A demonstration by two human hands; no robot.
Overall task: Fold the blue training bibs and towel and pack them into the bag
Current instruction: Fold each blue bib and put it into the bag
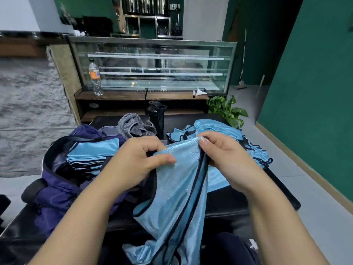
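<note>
A light blue training bib (172, 197) with black trim hangs in front of me, held up by its top edge. My left hand (137, 161) pinches that edge on the left, thumb on the cloth. My right hand (223, 155) pinches it on the right. On the left lies the open navy bag (57, 192), with a stack of folded blue bibs (89, 155) inside. A pile of unfolded blue bibs (215, 129) lies on the black table behind my right hand. A crumpled grey towel (131, 125) sits behind the bag.
A black shaker bottle (155, 117) stands on the black table (229, 199) beside the towel. Behind it are a wooden counter with a glass display case (152, 64) and a plastic bottle (95, 77). A potted plant (227, 109) stands at the right.
</note>
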